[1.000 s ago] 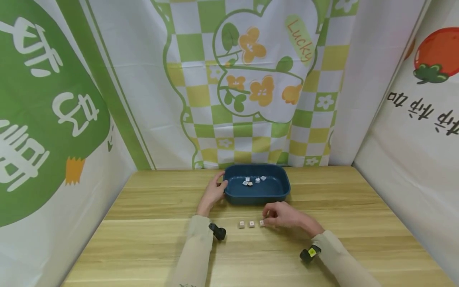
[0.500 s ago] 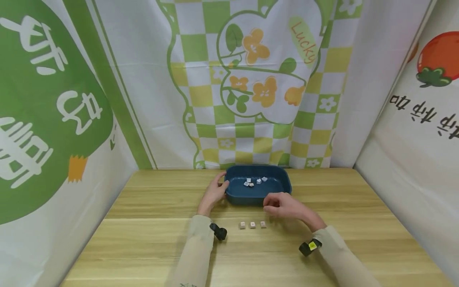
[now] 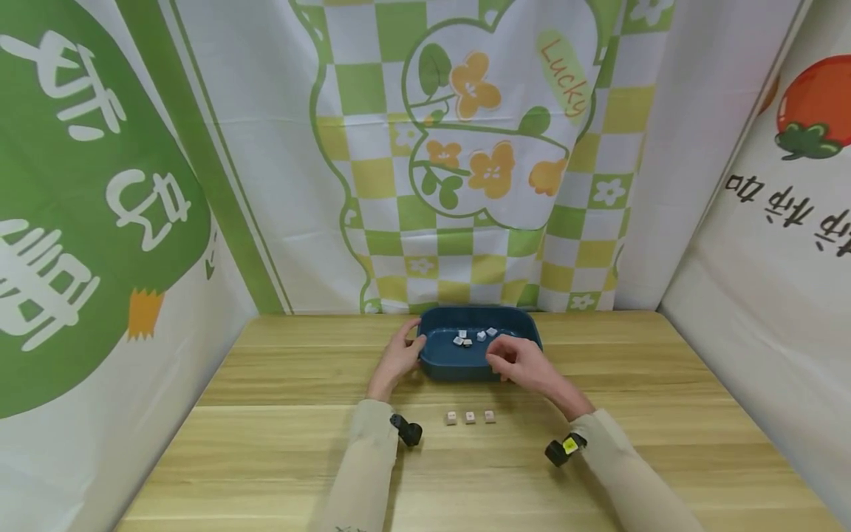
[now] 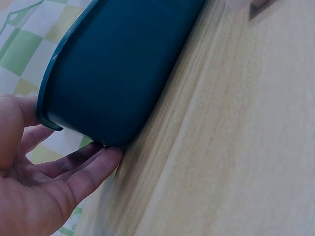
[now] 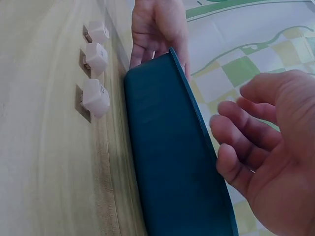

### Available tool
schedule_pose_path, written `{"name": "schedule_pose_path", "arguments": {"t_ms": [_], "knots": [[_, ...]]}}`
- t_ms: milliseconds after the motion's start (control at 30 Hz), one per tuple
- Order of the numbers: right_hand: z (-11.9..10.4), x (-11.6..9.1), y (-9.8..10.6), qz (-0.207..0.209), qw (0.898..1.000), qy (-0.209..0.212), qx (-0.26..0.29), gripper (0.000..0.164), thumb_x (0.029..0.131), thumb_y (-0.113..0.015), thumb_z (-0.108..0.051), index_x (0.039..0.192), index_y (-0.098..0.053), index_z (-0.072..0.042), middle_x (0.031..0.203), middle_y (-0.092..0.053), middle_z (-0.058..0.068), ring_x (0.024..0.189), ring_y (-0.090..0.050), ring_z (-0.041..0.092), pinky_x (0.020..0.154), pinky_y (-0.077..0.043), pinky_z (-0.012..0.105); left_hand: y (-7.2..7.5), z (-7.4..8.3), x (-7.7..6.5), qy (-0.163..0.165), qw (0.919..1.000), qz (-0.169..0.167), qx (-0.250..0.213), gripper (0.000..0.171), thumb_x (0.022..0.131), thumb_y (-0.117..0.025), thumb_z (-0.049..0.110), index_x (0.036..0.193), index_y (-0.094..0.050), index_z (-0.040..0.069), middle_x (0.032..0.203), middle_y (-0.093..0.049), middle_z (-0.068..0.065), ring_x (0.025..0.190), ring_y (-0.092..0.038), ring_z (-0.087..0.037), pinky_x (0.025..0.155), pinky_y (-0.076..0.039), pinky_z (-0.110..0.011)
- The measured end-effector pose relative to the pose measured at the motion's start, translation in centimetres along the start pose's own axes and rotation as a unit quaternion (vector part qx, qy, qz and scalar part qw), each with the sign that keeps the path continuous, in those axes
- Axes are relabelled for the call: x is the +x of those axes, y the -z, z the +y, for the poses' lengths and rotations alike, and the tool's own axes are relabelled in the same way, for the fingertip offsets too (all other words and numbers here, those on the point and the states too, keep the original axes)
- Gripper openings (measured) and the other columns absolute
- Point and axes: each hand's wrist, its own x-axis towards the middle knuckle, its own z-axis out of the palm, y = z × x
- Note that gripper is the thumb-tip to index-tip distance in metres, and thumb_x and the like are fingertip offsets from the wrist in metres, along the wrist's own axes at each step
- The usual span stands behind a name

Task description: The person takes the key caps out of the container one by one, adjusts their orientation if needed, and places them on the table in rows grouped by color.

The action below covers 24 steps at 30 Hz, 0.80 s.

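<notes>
A dark blue plastic basin (image 3: 459,372) stands at the back of the table, with several small white keycaps (image 3: 482,336) lying on its floor. My left hand (image 3: 397,358) grips the basin's left end, the fingertips low against its outer wall in the left wrist view. Over the front rim hovers my right hand (image 3: 524,362), its fingers loosely curled; the right wrist view shows nothing between the thumb and fingers. Three white keycaps with dark marks on top, the left one (image 3: 451,418), the middle one (image 3: 470,417) and the right one (image 3: 490,417), form a spaced row before the basin.
The wooden table (image 3: 299,458) is bounded at the back by a green-and-yellow checked cloth (image 3: 452,258) close behind the basin. Printed cloths hang along both sides. Each sleeve carries a small black wrist camera (image 3: 407,430).
My right hand has left the right-hand keycap of the row and moved up and back to the basin's front rim. My left hand stays on the basin; the view shifted slightly.
</notes>
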Motion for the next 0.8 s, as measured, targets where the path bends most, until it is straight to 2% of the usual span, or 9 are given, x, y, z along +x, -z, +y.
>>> {"name": "schedule_pose_path", "arguments": {"t_ms": [133, 300, 467, 633, 800], "knots": [[0.0, 0.5, 0.0, 0.023, 1.000, -0.004, 0.000, 0.015, 0.098, -0.061, -0.023, 0.101, -0.065, -0.009, 0.080, -0.066, 0.019, 0.066, -0.064, 0.033, 0.057, -0.051, 0.027, -0.1, 0.0, 0.0, -0.001, 1.0000, 0.003, -0.003, 0.049, 0.104, -0.049, 0.024, 0.151, -0.038, 0.022, 0.120, -0.058, -0.024, 0.095, -0.062, -0.025, 0.075, -0.057, -0.039], [0.0, 1.1, 0.0, 0.017, 1.000, -0.021, -0.003, 0.013, 0.098, -0.061, -0.026, 0.101, -0.065, -0.014, 0.079, -0.066, 0.014, 0.066, -0.063, 0.028, 0.059, -0.052, 0.028, -0.2, 0.1, 0.0, -0.003, 1.0000, 0.005, -0.001, 0.048, 0.104, -0.049, 0.021, 0.151, -0.039, 0.019, 0.117, -0.059, -0.026, 0.091, -0.063, -0.024, 0.074, -0.057, -0.040], [0.5, 1.8, 0.0, 0.016, 1.000, -0.023, -0.008, 0.014, 0.098, -0.061, -0.024, 0.102, -0.066, -0.012, 0.076, -0.064, 0.004, 0.065, -0.062, 0.019, 0.061, -0.054, 0.028, -0.3, 0.0, 0.3, -0.004, 1.0000, 0.004, -0.004, 0.049, 0.104, -0.050, 0.021, 0.151, -0.038, 0.018, 0.117, -0.058, -0.027, 0.090, -0.062, -0.024, 0.076, -0.057, -0.042], [0.9, 2.8, -0.4, 0.020, 0.999, -0.026, -0.011, 0.017, 0.099, -0.060, -0.024, 0.105, -0.067, -0.010, 0.075, -0.064, 0.003, 0.065, -0.062, 0.021, 0.061, -0.051, 0.029, -0.3, -0.2, 0.3, -0.004, 1.0000, 0.001, -0.008, 0.050, 0.104, -0.049, 0.023, 0.152, -0.037, 0.020, 0.121, -0.058, -0.026, 0.098, -0.063, -0.029, 0.077, -0.057, -0.041], [1.0, 3.7, -0.9, 0.018, 0.999, -0.026, -0.027, 0.019, 0.098, -0.060, -0.025, 0.105, -0.067, -0.009, 0.077, -0.066, 0.002, 0.062, -0.057, 0.012, 0.060, -0.048, 0.028, -0.2, -0.1, 0.1, -0.005, 1.0000, 0.001, 0.002, 0.049, 0.104, -0.049, 0.024, 0.152, -0.036, 0.022, 0.122, -0.058, -0.025, 0.096, -0.062, -0.027, 0.073, -0.055, -0.038]]}}
